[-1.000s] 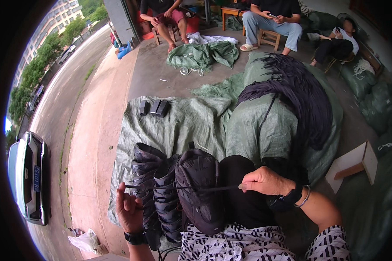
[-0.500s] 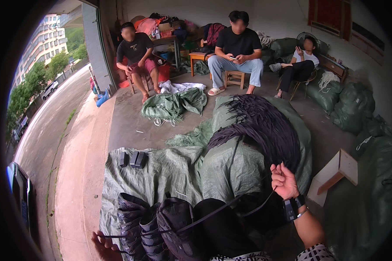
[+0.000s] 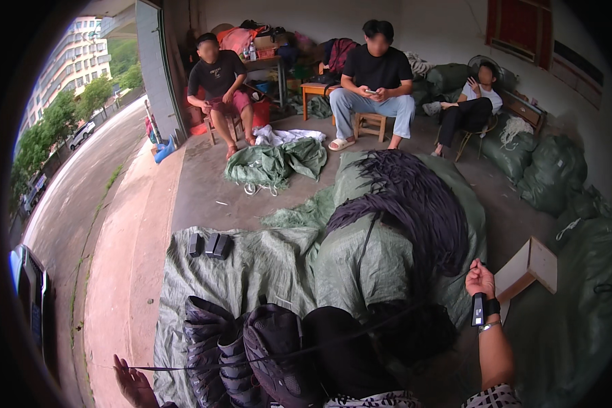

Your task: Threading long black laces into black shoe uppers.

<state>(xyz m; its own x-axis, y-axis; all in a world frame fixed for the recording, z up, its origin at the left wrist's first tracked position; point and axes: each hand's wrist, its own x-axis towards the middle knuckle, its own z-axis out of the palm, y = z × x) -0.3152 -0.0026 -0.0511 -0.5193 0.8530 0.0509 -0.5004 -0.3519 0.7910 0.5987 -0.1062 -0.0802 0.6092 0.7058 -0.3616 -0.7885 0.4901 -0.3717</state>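
My left hand (image 3: 134,382) is at the lower left, its fingers partly extended, with one end of a long, flat dark lace (image 3: 272,358) caught in them. The lace runs nearly straight across my black-clad leg, then blurs against the dark background toward the right. My right hand (image 3: 480,279) is raised at the right, fingers pinched on the lace's other part, which is barely visible there. A large heap of similar dark laces (image 3: 432,214) drapes over a green woven sack (image 3: 364,268) in front of me. Dark ribbed bundles (image 3: 207,350) and a rounded dark bundle (image 3: 273,353) lie beside my leg.
A green woven sheet (image 3: 258,262) covers the floor, with small black blocks (image 3: 216,246) on it. An open white box (image 3: 523,272) stands right of my hand. Full green sacks (image 3: 554,170) line the right wall. Three seated people (image 3: 370,75) are farther back; a street lies left.
My right hand has moved right, away from the heap, and my left hand slightly farther left. The lace between them has straightened from a slack loop.
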